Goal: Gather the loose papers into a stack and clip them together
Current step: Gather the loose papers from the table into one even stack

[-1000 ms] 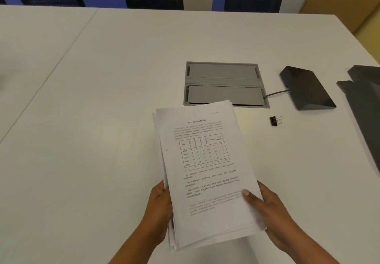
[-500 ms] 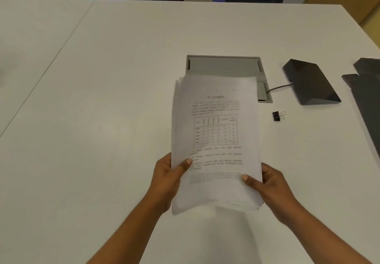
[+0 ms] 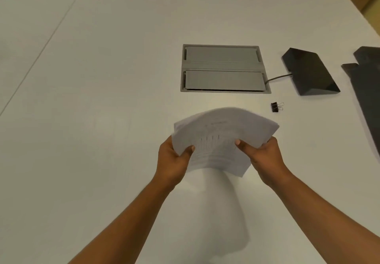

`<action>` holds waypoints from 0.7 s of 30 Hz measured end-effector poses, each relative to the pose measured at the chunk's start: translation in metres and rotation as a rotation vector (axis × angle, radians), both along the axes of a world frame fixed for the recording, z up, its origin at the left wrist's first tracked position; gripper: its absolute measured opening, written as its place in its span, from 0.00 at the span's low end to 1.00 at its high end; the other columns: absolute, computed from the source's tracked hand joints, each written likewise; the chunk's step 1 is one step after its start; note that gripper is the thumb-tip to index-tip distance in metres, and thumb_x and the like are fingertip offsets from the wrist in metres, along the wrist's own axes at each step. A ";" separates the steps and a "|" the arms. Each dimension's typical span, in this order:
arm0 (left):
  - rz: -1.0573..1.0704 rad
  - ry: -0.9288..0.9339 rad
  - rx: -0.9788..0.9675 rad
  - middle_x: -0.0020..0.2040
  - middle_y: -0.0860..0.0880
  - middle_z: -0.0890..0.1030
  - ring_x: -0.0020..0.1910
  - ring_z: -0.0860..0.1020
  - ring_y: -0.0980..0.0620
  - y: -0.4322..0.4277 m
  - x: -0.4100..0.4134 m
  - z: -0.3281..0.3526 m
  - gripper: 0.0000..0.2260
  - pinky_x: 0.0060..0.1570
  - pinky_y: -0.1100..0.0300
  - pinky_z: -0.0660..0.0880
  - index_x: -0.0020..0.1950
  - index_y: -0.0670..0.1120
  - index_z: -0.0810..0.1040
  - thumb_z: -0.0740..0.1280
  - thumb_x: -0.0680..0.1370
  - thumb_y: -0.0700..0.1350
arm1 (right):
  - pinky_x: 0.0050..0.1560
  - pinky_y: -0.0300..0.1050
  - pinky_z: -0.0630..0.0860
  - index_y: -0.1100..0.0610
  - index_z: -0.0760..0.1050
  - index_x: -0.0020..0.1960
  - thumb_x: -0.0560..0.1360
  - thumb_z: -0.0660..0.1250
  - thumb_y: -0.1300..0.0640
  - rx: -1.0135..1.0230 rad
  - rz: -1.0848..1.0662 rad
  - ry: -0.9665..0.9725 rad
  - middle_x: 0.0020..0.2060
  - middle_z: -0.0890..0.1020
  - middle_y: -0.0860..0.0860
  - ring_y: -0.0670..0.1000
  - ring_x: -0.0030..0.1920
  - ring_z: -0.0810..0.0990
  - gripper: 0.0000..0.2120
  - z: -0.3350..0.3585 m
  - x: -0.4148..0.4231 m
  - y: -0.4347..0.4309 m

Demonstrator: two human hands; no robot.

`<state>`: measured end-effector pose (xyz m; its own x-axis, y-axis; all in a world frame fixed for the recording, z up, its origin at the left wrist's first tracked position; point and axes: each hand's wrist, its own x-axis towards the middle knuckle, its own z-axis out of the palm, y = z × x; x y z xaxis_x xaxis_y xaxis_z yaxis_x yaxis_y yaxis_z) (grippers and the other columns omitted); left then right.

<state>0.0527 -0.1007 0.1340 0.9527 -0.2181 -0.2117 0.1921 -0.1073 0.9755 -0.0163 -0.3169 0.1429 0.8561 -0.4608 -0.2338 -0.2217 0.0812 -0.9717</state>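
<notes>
I see left hand (image 3: 172, 158), right hand (image 3: 265, 156), fingers curled round bowed white paper stack (image 3: 218, 136); black metal binder clip (image 3: 276, 107) lies far-right.

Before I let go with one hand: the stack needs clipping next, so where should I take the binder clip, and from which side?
Probably by its wire handles, coming from the right with the right hand: the binder clip lies on the table, black body left, handles pointing right, so pinching them opens it.

White table (image 3: 102, 99); grey cable hatch (image 3: 224, 69); black wedge device (image 3: 308, 71), cabled.
</notes>
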 end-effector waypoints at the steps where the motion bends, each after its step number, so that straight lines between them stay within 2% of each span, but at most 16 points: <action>1: -0.010 -0.029 -0.008 0.52 0.55 0.83 0.54 0.82 0.52 0.000 -0.001 0.003 0.19 0.42 0.66 0.81 0.54 0.62 0.78 0.74 0.75 0.38 | 0.49 0.49 0.82 0.48 0.80 0.55 0.70 0.76 0.60 -0.005 0.010 -0.008 0.53 0.85 0.53 0.55 0.55 0.83 0.16 0.001 -0.001 0.001; 3: -0.012 -0.062 -0.022 0.50 0.57 0.84 0.52 0.82 0.53 -0.001 -0.001 0.010 0.19 0.42 0.66 0.81 0.54 0.65 0.79 0.76 0.73 0.41 | 0.52 0.53 0.82 0.45 0.80 0.55 0.69 0.77 0.58 -0.020 0.027 -0.035 0.54 0.85 0.54 0.55 0.56 0.83 0.17 0.006 -0.003 0.002; 6: -0.006 -0.104 -0.054 0.49 0.58 0.85 0.51 0.83 0.55 -0.005 0.000 0.023 0.14 0.43 0.63 0.83 0.53 0.67 0.80 0.76 0.71 0.53 | 0.48 0.46 0.82 0.44 0.82 0.54 0.67 0.78 0.53 -0.026 0.042 -0.106 0.51 0.87 0.50 0.51 0.53 0.85 0.16 0.015 -0.005 0.000; 8: -0.025 -0.140 -0.091 0.47 0.60 0.85 0.49 0.83 0.54 -0.006 0.002 0.032 0.11 0.41 0.62 0.82 0.52 0.66 0.80 0.72 0.70 0.62 | 0.44 0.40 0.81 0.44 0.82 0.53 0.69 0.77 0.49 -0.036 0.044 -0.133 0.48 0.87 0.46 0.47 0.50 0.85 0.13 0.021 -0.004 -0.002; 10: -0.051 -0.189 -0.137 0.43 0.60 0.84 0.44 0.83 0.54 -0.008 0.002 0.039 0.17 0.38 0.62 0.80 0.51 0.59 0.82 0.65 0.72 0.68 | 0.42 0.38 0.80 0.46 0.83 0.54 0.69 0.72 0.44 -0.035 0.043 -0.157 0.46 0.87 0.45 0.46 0.48 0.85 0.14 0.028 -0.003 -0.005; 11: -0.050 -0.203 -0.153 0.41 0.59 0.84 0.42 0.82 0.55 -0.009 0.002 0.041 0.18 0.37 0.63 0.78 0.49 0.57 0.82 0.61 0.74 0.67 | 0.42 0.39 0.80 0.47 0.83 0.54 0.70 0.69 0.43 -0.028 0.045 -0.169 0.46 0.87 0.45 0.46 0.48 0.84 0.16 0.030 -0.002 -0.006; 14: -0.018 -0.193 -0.204 0.39 0.58 0.84 0.39 0.81 0.57 -0.013 0.002 0.044 0.18 0.36 0.66 0.76 0.44 0.60 0.83 0.54 0.76 0.61 | 0.45 0.41 0.79 0.49 0.83 0.53 0.71 0.66 0.42 -0.004 0.039 -0.178 0.45 0.86 0.45 0.47 0.48 0.82 0.17 0.033 -0.001 -0.009; 18: -0.018 -0.170 -0.264 0.40 0.58 0.85 0.40 0.82 0.57 -0.012 0.004 0.045 0.18 0.37 0.69 0.76 0.45 0.57 0.84 0.55 0.74 0.58 | 0.50 0.48 0.75 0.48 0.83 0.50 0.74 0.65 0.46 0.015 0.016 -0.145 0.43 0.85 0.44 0.47 0.47 0.81 0.11 0.031 -0.002 -0.011; 21: -0.025 -0.182 -0.265 0.42 0.58 0.86 0.41 0.83 0.57 -0.010 0.006 0.043 0.18 0.37 0.70 0.76 0.48 0.50 0.82 0.54 0.76 0.55 | 0.49 0.47 0.75 0.46 0.83 0.47 0.71 0.65 0.38 0.038 0.010 -0.150 0.41 0.84 0.44 0.45 0.45 0.80 0.15 0.034 -0.002 -0.010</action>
